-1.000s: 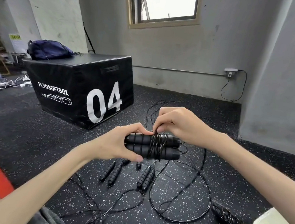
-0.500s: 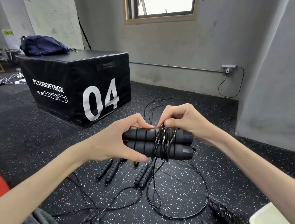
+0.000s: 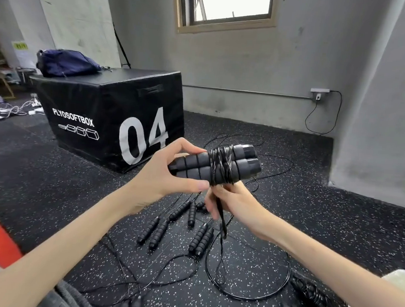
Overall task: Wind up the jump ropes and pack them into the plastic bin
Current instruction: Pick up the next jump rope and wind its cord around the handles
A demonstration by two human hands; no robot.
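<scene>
Two foam handles (image 3: pixel 210 166) lay side by side in the left hand (image 3: pixel 168 175), its thumb and fingers curled round them in a tight grip, cord wound about their middle. Just beneath, the right hand (image 3: pixel 231 204) pinched the loose black cord (image 3: pixel 222 225), which trailed down to the speckled floor (image 3: pixel 275 231) among other unwound ropes (image 3: pixel 199 238).

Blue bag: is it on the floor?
No, the blue bag sits on top of the black plyo box, not on the floor.
</scene>
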